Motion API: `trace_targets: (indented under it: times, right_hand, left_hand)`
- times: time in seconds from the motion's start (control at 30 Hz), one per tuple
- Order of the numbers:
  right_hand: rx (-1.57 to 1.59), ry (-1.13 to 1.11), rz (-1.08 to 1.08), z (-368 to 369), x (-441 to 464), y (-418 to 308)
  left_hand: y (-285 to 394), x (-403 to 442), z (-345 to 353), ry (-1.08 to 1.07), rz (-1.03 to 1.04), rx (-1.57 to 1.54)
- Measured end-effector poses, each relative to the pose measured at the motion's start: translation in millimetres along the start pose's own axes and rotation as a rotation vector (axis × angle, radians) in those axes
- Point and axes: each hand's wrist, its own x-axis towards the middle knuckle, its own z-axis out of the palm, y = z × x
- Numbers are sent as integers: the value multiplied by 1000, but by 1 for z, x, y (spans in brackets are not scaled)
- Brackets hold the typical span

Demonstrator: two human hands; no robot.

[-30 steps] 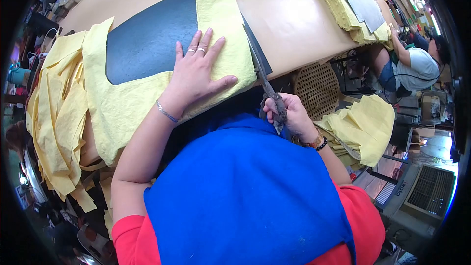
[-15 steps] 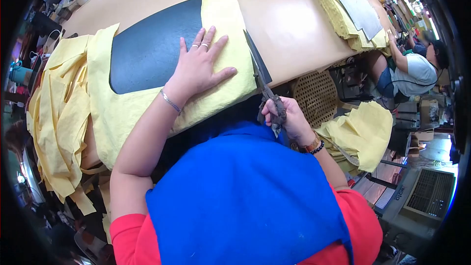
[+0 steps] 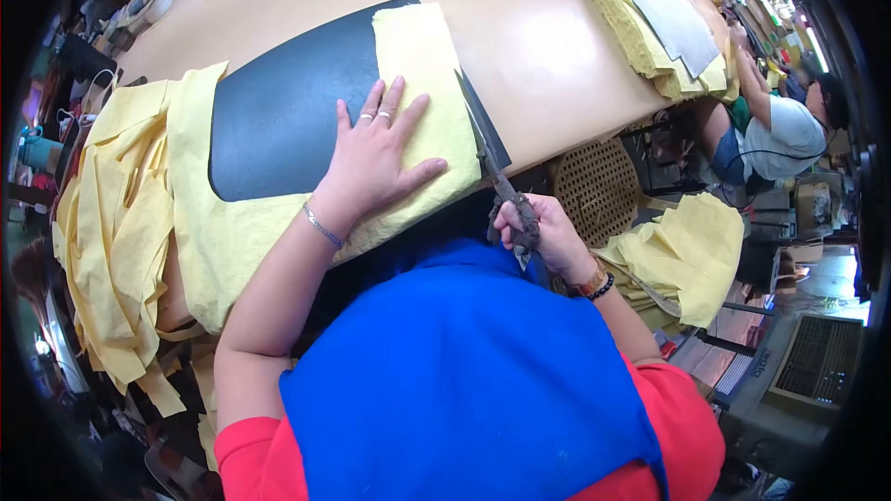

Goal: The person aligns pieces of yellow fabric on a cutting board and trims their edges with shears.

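Note:
My left hand (image 3: 369,144) lies flat with its fingers spread on yellow cloth (image 3: 418,51). Its fingertips are close to the edge of a dark mat (image 3: 278,111) that shows beneath the cloth. My right hand (image 3: 552,237) is closed round the wrapped handles of a pair of large scissors (image 3: 501,184). The blades run along the cloth's right edge, with a dark corner of the mat showing just beyond them. Part of the handles is hidden by my fingers.
Long yellow cloth strips (image 3: 111,223) hang off the table's left side. A stack of yellow and grey pieces (image 3: 650,19) lies at the far right of the table (image 3: 538,37). A woven chair (image 3: 594,181), crumpled yellow cloth (image 3: 691,250) and a seated person (image 3: 784,134) are on the right.
The table and cloth sit slightly lower in view. A red-handled item has come into view at the top edge. My hands keep nearly the same pose, left flat, right on the scissors.

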Motion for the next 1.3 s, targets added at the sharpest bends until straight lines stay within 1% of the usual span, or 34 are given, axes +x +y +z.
trace_targets:
  times: [0.1,0.27,0.37,0.47,0.57,0.8,0.87,1.07,1.2,1.3]
  right_hand:
    - [3,31,-27,5,1,-2]
    - [-13,16,-26,3,-2,4]
    - [-6,18,-25,4,-4,5]
    - [-22,19,-12,4,-4,3]
    - [-21,25,-10,2,2,2]
    - [22,34,-40,6,4,0]
    - [-12,36,-39,4,2,4]
    - [2,38,-11,5,1,2]
    - [16,45,-39,7,6,-4]
    - [26,38,-17,6,6,-3]
  left_hand:
    - [2,-3,1,5,-2,-11]
    - [1,-3,1,16,-2,-1]
    - [-7,11,8,86,-6,30]
    - [-11,20,6,48,-30,-19]
    - [-5,15,2,-10,-29,20]
    - [2,3,5,18,-26,9]
    - [2,3,5,38,-21,-11]
    - [5,-2,3,8,-36,-3]
    - [9,-10,5,20,0,11]
    - [10,-12,4,41,6,-1]
